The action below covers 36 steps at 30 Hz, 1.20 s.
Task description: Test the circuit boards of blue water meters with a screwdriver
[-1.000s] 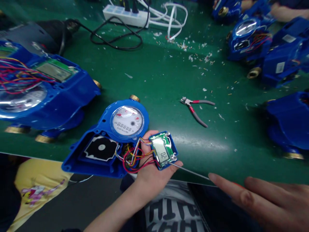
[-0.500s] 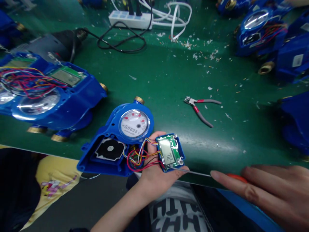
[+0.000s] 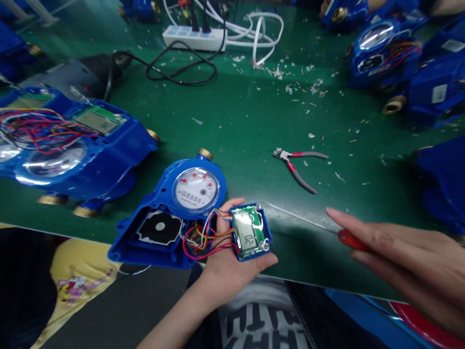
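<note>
An open blue water meter with a white dial lies at the near edge of the green table. My left hand cups a small blue display module with a green circuit board and an LCD. Coloured wires tie the module to the meter. My right hand is closed on a red-handled screwdriver. Its thin shaft points left, with the tip at the module's upper right corner.
Grey-and-red side cutters lie beyond the module. More blue meters with loose wires sit at the left and right. A white power strip with cables and a dark tool lie at the back. Plastic scraps litter the mat.
My right hand lifted the screwdriver from the module's lower right corner to its upper right corner. The left hand kept the module nearly still. The camera shifted a little.
</note>
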Motion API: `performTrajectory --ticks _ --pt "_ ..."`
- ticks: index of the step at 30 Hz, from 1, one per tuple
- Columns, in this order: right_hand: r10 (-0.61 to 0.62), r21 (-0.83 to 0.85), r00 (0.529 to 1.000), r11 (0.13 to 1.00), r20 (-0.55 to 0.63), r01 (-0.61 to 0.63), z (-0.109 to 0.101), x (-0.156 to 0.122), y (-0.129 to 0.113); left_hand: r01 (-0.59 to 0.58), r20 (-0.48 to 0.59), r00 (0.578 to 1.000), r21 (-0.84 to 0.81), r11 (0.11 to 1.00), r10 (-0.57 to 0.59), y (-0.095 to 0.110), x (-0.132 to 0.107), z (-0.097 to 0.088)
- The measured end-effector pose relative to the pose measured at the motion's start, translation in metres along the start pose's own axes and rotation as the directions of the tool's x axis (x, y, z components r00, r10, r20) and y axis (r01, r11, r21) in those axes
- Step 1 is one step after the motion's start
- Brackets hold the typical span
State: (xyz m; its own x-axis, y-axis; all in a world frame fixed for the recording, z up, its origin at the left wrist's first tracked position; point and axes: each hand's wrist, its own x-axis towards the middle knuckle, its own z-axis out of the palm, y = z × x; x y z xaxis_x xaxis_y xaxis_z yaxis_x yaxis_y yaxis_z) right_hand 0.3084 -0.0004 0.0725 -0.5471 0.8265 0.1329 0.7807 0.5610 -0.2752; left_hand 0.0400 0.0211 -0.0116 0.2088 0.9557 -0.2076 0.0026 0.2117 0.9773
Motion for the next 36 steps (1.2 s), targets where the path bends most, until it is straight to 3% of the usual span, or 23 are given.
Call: performTrajectory --ticks 2,4,8,12,15,17,21,30,36 --pt "0.005 0.011 0.999 1.000 -0.041 -0.004 0.018 0.002 0.006 0.030 0.008 1.000 -0.020 0.999 -0.030 0.001 -0.001 -0.001" --pt "0.081 -0.023 0.993 0.996 -0.083 -0.083 0.039 0.003 0.015 0.051 0.013 0.999 -0.030 0.998 -0.050 0.001 -0.001 -0.001" --pt "0.163 -0.059 0.986 0.984 -0.037 -0.165 0.068 0.009 0.027 0.045 0.006 0.999 0.011 0.999 -0.046 0.003 -0.001 -0.001" --pt "0.039 -0.112 0.990 0.992 -0.136 -0.054 0.060 0.027 0.016 0.049 0.074 0.996 -0.032 0.998 -0.047 0.006 0.001 -0.003" --pt "-0.110 0.108 0.973 0.985 -0.203 0.134 0.045 0.047 -0.006 0.017 0.069 0.997 0.001 1.000 -0.017 0.006 0.003 -0.004" --pt "-0.209 0.273 0.960 0.928 -0.187 0.255 0.039 0.060 -0.020 0.018 0.084 0.996 -0.022 1.000 -0.016 0.006 0.004 -0.004" --pt "-0.336 0.337 0.933 0.870 -0.129 0.360 0.043 0.080 -0.037 0.068 0.156 0.987 -0.168 0.983 -0.042 0.009 0.004 -0.003" --pt "-0.340 0.353 0.939 0.874 -0.046 0.334 0.056 0.085 -0.031 0.082 0.140 0.989 -0.222 0.972 -0.051 0.006 0.006 -0.002" --pt "-0.146 0.541 0.972 0.810 -0.184 0.224 0.074 0.075 -0.032 0.001 0.081 0.997 -0.196 0.981 0.015 0.003 0.007 -0.002"
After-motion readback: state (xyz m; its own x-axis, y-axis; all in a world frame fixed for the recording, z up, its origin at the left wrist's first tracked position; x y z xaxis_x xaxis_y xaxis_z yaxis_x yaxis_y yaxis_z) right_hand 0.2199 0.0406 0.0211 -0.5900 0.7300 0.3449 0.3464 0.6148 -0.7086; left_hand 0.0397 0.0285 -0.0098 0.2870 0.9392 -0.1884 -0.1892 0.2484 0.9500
